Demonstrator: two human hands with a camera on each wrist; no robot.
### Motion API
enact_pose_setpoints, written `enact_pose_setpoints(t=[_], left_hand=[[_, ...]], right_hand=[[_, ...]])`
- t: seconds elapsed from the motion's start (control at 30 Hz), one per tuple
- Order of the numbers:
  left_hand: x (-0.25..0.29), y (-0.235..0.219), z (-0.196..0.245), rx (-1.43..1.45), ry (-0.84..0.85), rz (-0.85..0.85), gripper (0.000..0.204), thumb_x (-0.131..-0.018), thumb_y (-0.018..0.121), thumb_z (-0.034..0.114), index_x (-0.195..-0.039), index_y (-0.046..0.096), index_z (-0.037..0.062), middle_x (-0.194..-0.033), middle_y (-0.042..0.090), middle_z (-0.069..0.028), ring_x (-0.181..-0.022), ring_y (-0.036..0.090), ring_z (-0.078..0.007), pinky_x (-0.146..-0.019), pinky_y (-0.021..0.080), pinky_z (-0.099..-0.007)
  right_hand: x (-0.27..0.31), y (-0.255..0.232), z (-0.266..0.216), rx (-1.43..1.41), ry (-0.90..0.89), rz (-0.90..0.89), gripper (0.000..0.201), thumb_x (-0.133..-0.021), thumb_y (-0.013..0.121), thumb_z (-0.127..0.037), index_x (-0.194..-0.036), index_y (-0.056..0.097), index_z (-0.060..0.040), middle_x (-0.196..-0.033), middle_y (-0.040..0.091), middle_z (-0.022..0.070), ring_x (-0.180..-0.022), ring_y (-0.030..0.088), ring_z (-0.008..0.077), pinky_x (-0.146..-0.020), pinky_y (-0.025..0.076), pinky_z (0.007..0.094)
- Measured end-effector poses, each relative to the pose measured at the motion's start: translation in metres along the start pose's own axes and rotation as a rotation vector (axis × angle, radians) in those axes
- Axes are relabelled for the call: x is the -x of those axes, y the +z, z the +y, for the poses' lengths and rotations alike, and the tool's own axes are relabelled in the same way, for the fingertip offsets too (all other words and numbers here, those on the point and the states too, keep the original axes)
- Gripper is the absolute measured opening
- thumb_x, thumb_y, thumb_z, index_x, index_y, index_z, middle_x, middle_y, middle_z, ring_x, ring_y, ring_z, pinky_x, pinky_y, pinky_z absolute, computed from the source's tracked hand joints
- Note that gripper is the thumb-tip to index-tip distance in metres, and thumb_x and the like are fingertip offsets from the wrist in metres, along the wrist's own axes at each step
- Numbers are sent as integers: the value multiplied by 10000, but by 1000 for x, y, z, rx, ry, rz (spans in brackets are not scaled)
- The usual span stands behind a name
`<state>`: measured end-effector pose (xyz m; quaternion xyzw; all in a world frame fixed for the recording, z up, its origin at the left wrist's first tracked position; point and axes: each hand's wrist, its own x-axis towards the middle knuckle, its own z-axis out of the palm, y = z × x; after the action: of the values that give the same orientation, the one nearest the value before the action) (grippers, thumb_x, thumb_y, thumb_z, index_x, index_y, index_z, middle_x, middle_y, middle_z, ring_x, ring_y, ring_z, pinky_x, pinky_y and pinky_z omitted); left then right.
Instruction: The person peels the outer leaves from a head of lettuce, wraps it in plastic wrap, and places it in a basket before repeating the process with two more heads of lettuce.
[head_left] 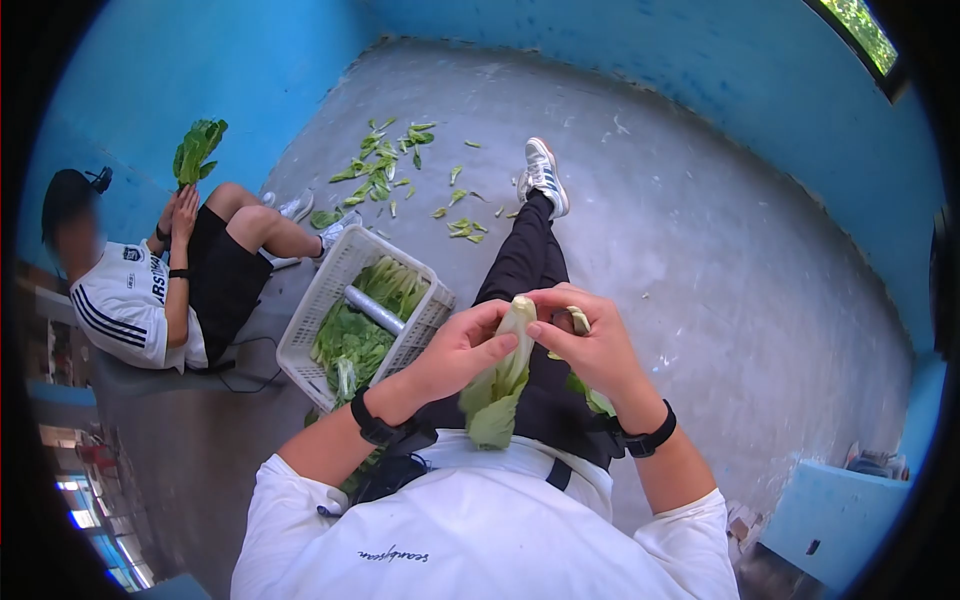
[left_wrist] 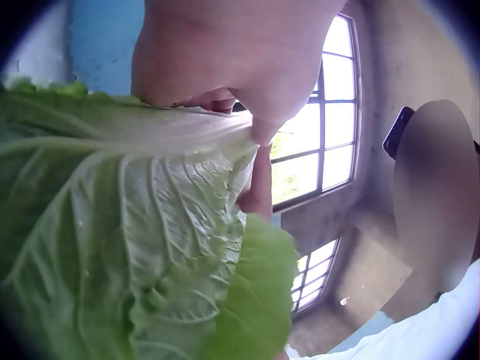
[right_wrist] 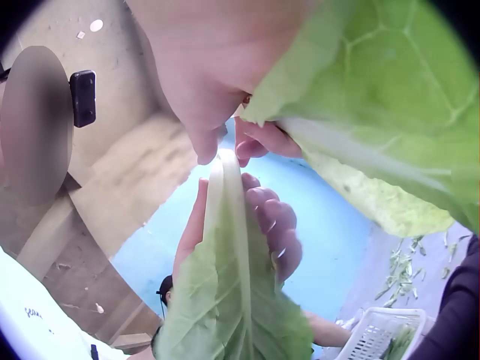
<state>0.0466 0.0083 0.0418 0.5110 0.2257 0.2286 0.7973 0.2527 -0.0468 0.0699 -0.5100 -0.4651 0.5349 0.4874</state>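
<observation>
My left hand (head_left: 458, 350) grips a leafy green cabbage (head_left: 512, 370) near its pale stem end, which points up and away from me. The leaves hang down toward my lap; in the left wrist view a broad ribbed leaf (left_wrist: 112, 225) fills much of the frame. My right hand (head_left: 592, 335) has its thumb and forefinger at the cut stem end. Its other fingers curl round the stalk of a loose cabbage leaf (right_wrist: 405, 112), whose green blade hangs below the palm. In the right wrist view the white stalk (right_wrist: 231, 187) stands between both hands.
A white plastic crate (head_left: 432, 318) left of my legs holds greens and a clear roll (head_left: 373, 310). Torn leaves (head_left: 380, 170) litter the floor ahead. At the left a seated person (head_left: 130, 290) holds up a leafy green (head_left: 197, 155). My legs (head_left: 520, 250) stretch forward.
</observation>
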Motion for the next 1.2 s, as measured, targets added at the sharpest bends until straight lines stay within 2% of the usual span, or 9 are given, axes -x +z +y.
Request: enact_pose_setpoints(t=[0.17,0.43,0.53,0.73,0.93,1.03,1.07,1.17,1.2], left_hand=[[-1,2,1,-61,25,28,319,-1050,562,212,-1311,534,31,-1120,600,-9,-1042,555,-70,-904,466,-268],[0,0,22,-770,144,50,281,-992,579,183,-1214,567,11,-1067,619,-138,-985,623,-299,-869,478,-372],[-1,3,30,-909,178,-9,302,-969,597,161,-1222,570,-2,-1086,617,-165,-1002,614,-341,-887,478,-389],[-2,1,33,-990,203,-71,303,-961,607,155,-1220,575,0,-1069,611,-174,-1004,598,-360,-880,470,-413],[-2,-1,27,-1006,168,-70,293,-983,579,192,-1207,573,3,-1041,605,-172,-979,596,-352,-860,468,-404],[5,-9,33,-961,60,31,285,-986,580,206,-1191,559,10,-1046,612,-176,-982,607,-359,-860,471,-411],[8,-13,35,-926,10,82,281,-985,584,210,-1184,554,13,-1048,615,-176,-983,612,-363,-859,473,-417],[12,-26,32,-801,79,103,272,-981,584,204,-1180,549,22,-1032,609,-161,-957,613,-329,-846,473,-388],[13,-27,31,-760,81,84,259,-976,585,188,-1172,549,23,-1019,604,-145,-939,609,-290,-847,470,-373]], right_hand=[[-2,-5,-6,96,53,-20,238,-874,771,-125,-1059,717,15,-860,661,-8,-673,485,40,-593,392,221],[8,-6,-15,353,34,41,166,-888,708,-105,-1025,703,-11,-826,694,120,-707,645,170,-664,499,293],[7,-9,-12,519,-205,36,165,-836,707,-68,-990,699,-8,-842,694,143,-725,679,288,-670,524,353],[10,-20,-7,707,-296,-28,130,-795,734,-30,-922,709,-18,-806,682,133,-700,649,336,-618,498,385],[11,-23,-5,900,-252,-65,99,-816,703,-95,-898,702,-39,-804,666,134,-791,646,358,-679,510,450],[11,-37,2,928,-282,75,91,-813,689,-89,-888,702,-39,-787,659,143,-785,633,362,-678,501,461],[10,-45,0,964,-278,97,84,-876,674,-116,-887,697,-36,-761,645,145,-722,622,335,-645,488,418],[7,-50,-5,532,-30,145,157,-951,645,-148,-863,677,-22,-724,619,110,-668,598,235,-627,462,349],[5,-52,-4,490,38,96,227,-1012,603,-181,-877,659,-7,-730,613,62,-674,572,148,-630,440,298]])
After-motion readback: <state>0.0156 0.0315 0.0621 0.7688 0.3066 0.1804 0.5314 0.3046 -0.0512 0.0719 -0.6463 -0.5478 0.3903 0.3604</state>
